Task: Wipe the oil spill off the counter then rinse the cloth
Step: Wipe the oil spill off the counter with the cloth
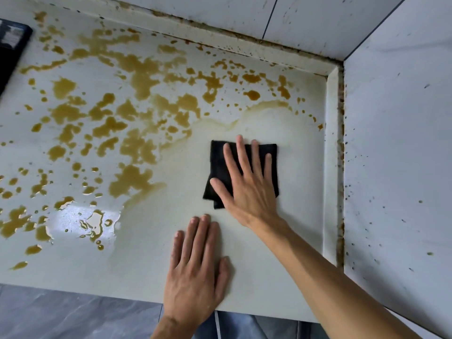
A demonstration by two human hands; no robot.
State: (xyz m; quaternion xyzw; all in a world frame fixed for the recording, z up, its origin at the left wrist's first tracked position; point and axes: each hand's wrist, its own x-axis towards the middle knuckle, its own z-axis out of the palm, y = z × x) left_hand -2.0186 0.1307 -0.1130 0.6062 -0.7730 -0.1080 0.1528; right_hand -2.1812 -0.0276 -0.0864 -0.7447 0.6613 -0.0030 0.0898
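Note:
A folded black cloth [219, 165] lies flat on the white counter [293, 236], right of centre. My right hand [247, 182] presses on it with fingers spread, palm down. Just below it, my left hand [197, 267] rests flat on the bare counter near the front edge, holding nothing. Brown oil spill [137, 104] covers the left and back of the counter in puddles and drops. A smeared, mostly wiped patch surrounds the cloth, with a faint oily line along its far border.
White tiled walls [396, 143] speckled with oil meet in the back right corner, with a grimy raised lip along their base. A dark object [12, 45] sits at the far left edge. Below the counter's front edge lies grey floor [61, 311].

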